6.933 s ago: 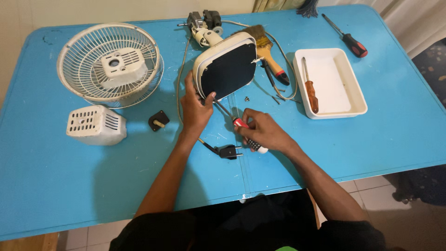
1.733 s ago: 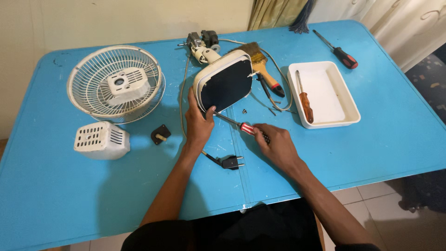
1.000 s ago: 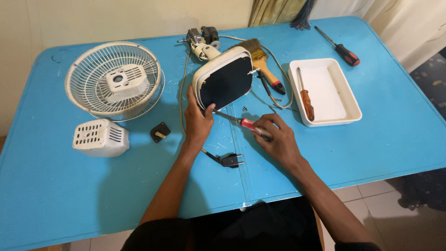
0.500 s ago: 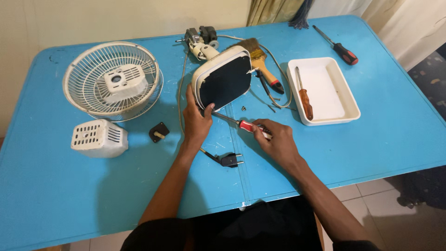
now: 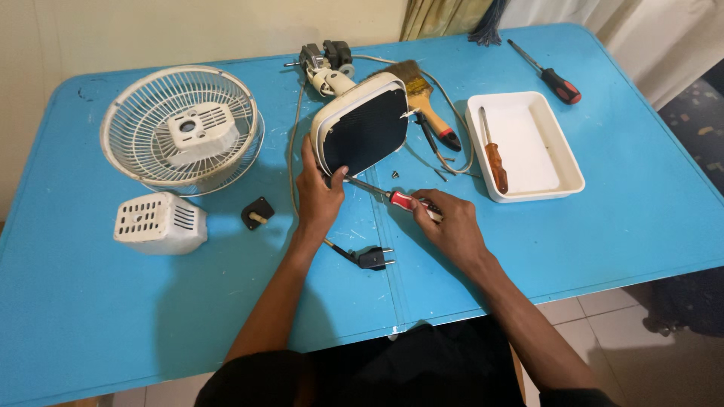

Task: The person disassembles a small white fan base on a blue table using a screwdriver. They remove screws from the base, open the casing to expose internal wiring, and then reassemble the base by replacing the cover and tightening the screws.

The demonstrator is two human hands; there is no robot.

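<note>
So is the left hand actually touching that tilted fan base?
Touching. The head view shows the left hand gripping the lower edge of the fan base, thumb pressed on its dark underside, while the right hand holds a red-handled screwdriver.

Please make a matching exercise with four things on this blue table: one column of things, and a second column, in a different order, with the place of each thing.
Things:
1. wooden-handled screwdriver
2. red-handled screwdriver
3. fan base
4. black plug

Places:
A. on the table between the two forearms
B. inside the white tray
C. gripped by the right hand
D. tilted on its edge, steadied by the left hand

Pairs: 1-B, 2-C, 3-D, 4-A
</note>
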